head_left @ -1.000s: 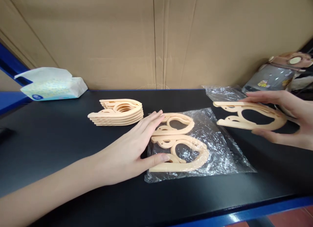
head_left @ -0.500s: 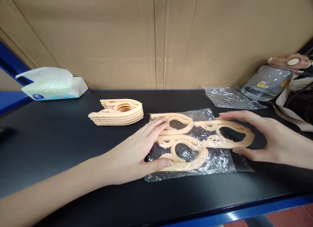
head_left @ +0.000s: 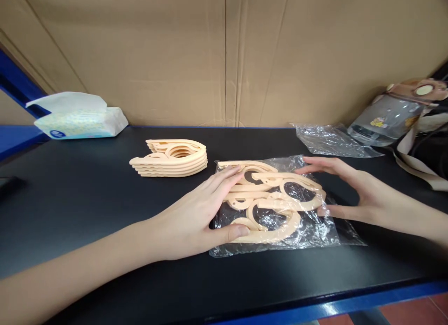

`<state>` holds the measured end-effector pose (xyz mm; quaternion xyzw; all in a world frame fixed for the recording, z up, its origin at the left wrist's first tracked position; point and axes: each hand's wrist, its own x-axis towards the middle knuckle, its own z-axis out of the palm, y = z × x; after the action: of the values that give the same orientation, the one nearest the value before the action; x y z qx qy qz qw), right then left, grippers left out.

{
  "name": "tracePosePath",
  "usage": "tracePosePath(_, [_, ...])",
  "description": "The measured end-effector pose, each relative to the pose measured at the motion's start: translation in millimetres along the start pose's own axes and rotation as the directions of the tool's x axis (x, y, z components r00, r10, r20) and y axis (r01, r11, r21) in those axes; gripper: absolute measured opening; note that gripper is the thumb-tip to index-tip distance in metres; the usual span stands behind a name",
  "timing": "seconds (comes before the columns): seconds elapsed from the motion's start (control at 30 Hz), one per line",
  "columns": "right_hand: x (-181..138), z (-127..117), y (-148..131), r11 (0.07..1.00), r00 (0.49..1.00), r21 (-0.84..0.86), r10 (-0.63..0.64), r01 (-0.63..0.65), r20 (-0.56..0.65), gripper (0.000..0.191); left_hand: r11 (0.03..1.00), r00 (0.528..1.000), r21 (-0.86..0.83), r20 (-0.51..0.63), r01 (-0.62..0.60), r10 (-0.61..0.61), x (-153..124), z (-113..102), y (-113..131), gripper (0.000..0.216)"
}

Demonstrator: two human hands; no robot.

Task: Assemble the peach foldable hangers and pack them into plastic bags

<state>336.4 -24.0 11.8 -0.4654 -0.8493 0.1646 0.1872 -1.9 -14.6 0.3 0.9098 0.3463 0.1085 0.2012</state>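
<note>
A clear plastic bag (head_left: 315, 231) lies flat on the black table (head_left: 87, 208) with peach plastic hook-shaped pieces (head_left: 269, 222) on it. My left hand (head_left: 196, 213) rests on the left side of these pieces, fingers stretched over them, thumb at the near edge. My right hand (head_left: 346, 190) grips another peach hook piece (head_left: 297, 194) by its right end, laid over the others on the bag. A stack of several like pieces (head_left: 171, 158) sits to the left behind.
A tissue pack (head_left: 77, 122) lies at the back left. A second crumpled clear bag (head_left: 329, 141) and a grey bottle (head_left: 392, 115) lie at the back right, beside a dark bag (head_left: 430, 152). Cardboard walls the back. The blue table edge (head_left: 350, 306) runs near me.
My right hand has carried the peach piece from the right down and left onto the pieces on the bag. My left hand has stayed on the pieces.
</note>
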Motion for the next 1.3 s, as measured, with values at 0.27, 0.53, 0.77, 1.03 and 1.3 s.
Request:
tracePosePath(0.27, [10.1,2.1,-1.8,0.999,1.000,0.037,-0.005,0.005,0.008,0.074,1.000,0.999,-0.017,-0.042,-0.014,0.014,1.2,2.0,-0.9,0.086])
tracePosePath(0.53, [23.1,17.6,-15.9,0.993,0.995,0.069,-0.091,0.095,-0.051,0.071,1.000,0.998,-0.026,-0.062,-0.017,0.016,1.9,-1.6,3.1,0.081])
tracePosePath(0.77, [22.1,12.9,-9.9,0.983,0.997,0.179,-0.041,0.051,-0.063,0.061,0.999,0.994,-0.002,-0.098,-0.040,0.040,3.0,-0.9,0.9,0.082])
tracePosePath(1.03, [32.1,24.0,-19.5,0.972,0.989,0.207,-0.088,0.112,-0.123,0.062,0.999,0.992,0.016,-0.125,-0.033,0.035,6.1,-2.4,3.0,0.080])
tracePosePath(1.3, [27.1,17.1,-15.2,0.993,0.989,0.113,-0.012,0.029,-0.151,0.062,0.994,0.990,0.089,-0.119,-0.067,0.078,5.3,-4.2,4.0,0.078])
